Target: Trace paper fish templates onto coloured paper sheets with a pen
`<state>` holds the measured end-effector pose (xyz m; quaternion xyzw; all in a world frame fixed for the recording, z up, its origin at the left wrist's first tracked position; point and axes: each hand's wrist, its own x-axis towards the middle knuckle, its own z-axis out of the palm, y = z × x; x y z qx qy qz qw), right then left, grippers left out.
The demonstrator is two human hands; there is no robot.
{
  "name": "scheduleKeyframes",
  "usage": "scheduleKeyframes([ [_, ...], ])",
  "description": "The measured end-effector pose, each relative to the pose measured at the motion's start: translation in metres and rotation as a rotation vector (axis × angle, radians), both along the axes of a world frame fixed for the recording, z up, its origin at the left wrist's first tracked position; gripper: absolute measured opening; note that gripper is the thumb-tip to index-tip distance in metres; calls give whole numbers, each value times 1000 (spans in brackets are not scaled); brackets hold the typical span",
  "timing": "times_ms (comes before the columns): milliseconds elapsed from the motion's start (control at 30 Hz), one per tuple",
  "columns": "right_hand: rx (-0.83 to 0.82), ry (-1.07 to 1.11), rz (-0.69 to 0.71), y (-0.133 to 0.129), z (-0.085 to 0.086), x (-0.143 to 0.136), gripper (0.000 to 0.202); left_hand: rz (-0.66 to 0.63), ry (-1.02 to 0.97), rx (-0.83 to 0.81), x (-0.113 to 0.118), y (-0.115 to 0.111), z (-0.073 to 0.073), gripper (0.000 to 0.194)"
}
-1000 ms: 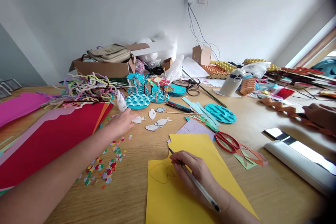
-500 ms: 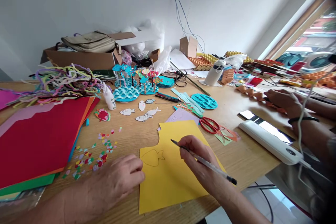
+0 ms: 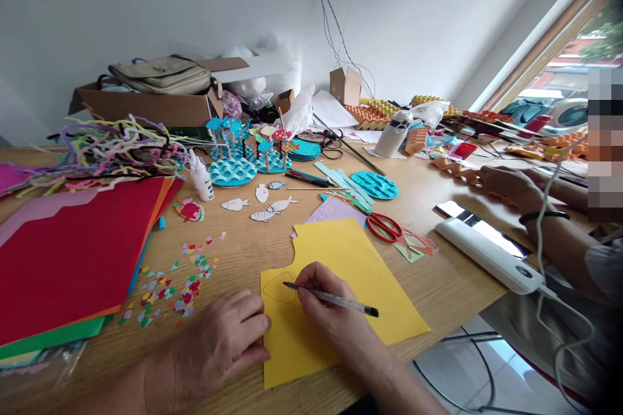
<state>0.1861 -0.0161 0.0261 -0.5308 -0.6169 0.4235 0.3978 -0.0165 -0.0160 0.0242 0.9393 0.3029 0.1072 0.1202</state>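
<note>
A sheet of yellow paper lies on the table in front of me, its top left corner cut away. My right hand is closed around a clear-barrelled pen, its tip over a thin fish outline drawn near the left edge; the hand covers the tail. My left hand rests at the sheet's left edge, fingers curled and tips against the paper. Beyond the sheet are white fish cut-outs, lilac paper and red-handled scissors.
Coloured paper sheets are stacked at left, beside paper confetti. A glue bottle stands near blue fish models and pipe cleaners. At right are a white corded device and another person's hands.
My right hand has moved left and slightly down with the pen, from bare paper right of the fish outline to over the outline. The left hand stays at the sheet's edge.
</note>
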Motion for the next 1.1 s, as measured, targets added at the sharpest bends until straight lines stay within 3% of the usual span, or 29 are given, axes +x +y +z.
scheduleKeyframes([
  [267,62,-89,50,-5,-4,-6,6,5,-106,74,-5,-3,-8,38],
  [533,213,-232,18,-3,-7,-11,11,4,-142,76,-4,-4,-15,38],
  [1100,204,-279,64,-4,-4,-12,14,-9,-175,114,-3,-4,-11,34],
])
